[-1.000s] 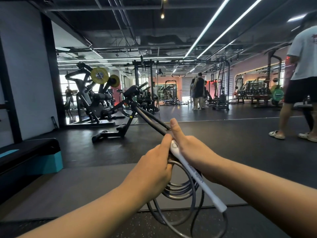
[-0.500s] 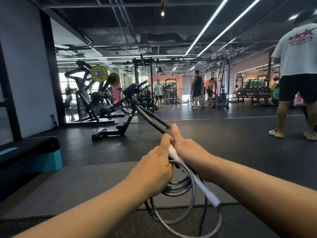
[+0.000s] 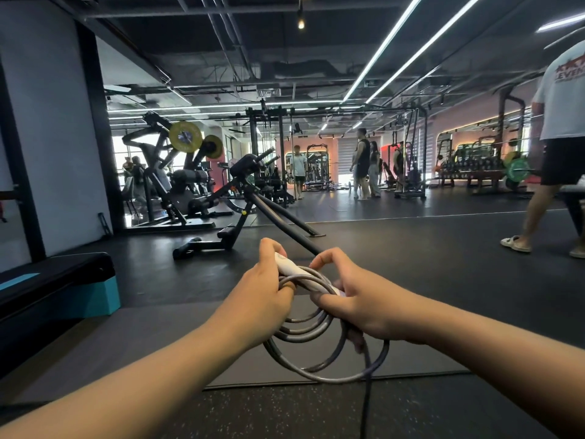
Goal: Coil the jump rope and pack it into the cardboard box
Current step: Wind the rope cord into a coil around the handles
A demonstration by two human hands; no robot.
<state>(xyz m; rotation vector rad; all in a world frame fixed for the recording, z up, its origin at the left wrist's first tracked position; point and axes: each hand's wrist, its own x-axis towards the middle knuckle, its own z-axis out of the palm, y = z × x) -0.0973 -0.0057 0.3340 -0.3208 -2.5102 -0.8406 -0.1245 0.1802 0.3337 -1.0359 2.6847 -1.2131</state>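
Rope [image 3: 311, 335] hangs between our two hands in several grey loops, held up in the air over the front edge of the grey floor mat [image 3: 133, 337]. From the head view, which is the only one we have, our left hand [image 3: 264, 291] has its fingers curled round the upper end of the white handle [image 3: 296, 270] together with the top of the loops. Our right hand [image 3: 357, 299] is also closed: its thumb and fingers are curled round the lower end of that handle and the gathered strands beside it. One loose strand [image 3: 367, 403] drops from under the right hand straight down to the bottom edge of the view, so we judge the coiling well along but not finished; how much rope is left below we cannot tell. Only one handle shows; the second is out of sight.

No cardboard box appears anywhere here, so packing has not begun, and we would have to find the box first.

Beyond the mat lie the dark gym floor, a black bench frame [image 3: 253, 210], a black-and-teal step platform [image 3: 53, 293] at the left edge, and a person in a white shirt [image 3: 560, 122] at the far right.
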